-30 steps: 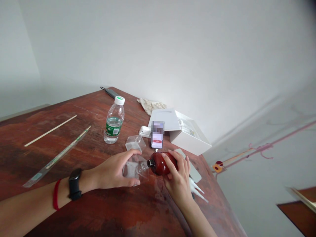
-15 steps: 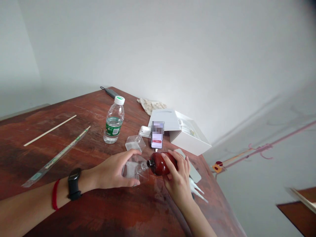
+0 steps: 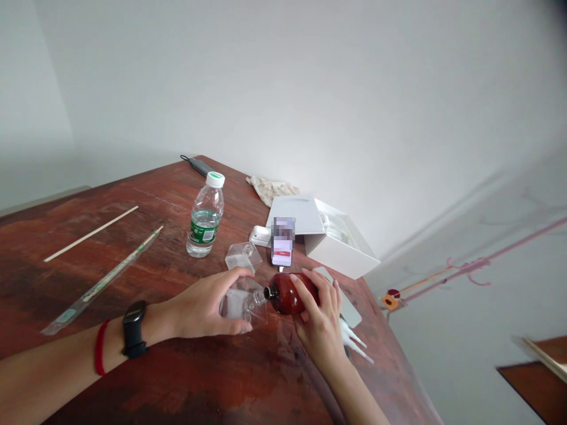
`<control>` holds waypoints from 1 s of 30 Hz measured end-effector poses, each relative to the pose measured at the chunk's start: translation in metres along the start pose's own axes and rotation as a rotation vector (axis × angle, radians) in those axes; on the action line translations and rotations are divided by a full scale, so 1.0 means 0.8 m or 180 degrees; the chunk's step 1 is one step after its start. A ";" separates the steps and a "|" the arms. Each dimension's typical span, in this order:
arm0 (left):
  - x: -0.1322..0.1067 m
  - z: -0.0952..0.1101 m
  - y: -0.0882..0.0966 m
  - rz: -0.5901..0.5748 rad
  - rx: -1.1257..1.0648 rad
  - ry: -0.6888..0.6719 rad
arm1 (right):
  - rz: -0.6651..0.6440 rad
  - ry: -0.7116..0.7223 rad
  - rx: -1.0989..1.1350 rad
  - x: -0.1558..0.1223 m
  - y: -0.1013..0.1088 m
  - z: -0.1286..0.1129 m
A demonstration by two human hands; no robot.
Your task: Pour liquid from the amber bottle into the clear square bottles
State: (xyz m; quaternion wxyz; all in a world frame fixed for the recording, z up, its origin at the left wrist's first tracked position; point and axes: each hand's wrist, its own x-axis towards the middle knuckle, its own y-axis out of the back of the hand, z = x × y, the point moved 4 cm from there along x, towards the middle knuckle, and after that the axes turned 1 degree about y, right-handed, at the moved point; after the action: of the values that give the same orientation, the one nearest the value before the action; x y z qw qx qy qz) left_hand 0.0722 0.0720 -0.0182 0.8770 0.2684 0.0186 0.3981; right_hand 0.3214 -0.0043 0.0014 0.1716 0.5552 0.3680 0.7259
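Fingers of the left hand [image 3: 201, 307] curled round a clear plastic bottle [image 3: 234, 306], lying on its side just above the table; right hand [image 3: 316, 313] clenched round a dark red bottle [image 3: 290, 293], black neck tilted toward the clear bottle's neck, the two meeting or nearly so; both held over the near part of a worn wooden table [image 3: 88, 295]; smartwatch [image 3: 134, 329] and red wristband [image 3: 100, 348] on left wrist; far of the hands, a clear plastic cup [image 3: 240, 257], a water bottle [image 3: 206, 215] with green cap, a propped-up phone [image 3: 282, 242], screen blurred; white box [image 3: 341, 248] far right; wooden chopstick [image 3: 91, 234] and plastic-sleeved chopstick [image 3: 101, 280] left.
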 end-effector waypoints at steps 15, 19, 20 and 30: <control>0.000 0.001 0.001 0.0011 -0.0021 0.0006 | -0.0060 0.0081 -0.0056 -0.002 -0.003 0.004; 0.000 0.002 0.000 0.0023 -0.0003 -0.0016 | -0.0032 -0.0016 -0.0022 0.000 -0.001 0.001; 0.000 0.002 0.000 0.0028 -0.0004 -0.0027 | -0.0017 -0.0024 -0.0019 0.000 0.000 0.000; -0.001 0.001 -0.001 0.0035 0.0059 -0.0039 | -0.0007 -0.0028 -0.0047 0.003 0.004 -0.005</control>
State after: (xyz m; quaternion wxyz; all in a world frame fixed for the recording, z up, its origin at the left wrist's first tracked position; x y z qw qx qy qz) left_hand 0.0724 0.0710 -0.0184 0.8724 0.2791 0.0153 0.4011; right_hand 0.3173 -0.0062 0.0046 0.1781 0.5566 0.3625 0.7260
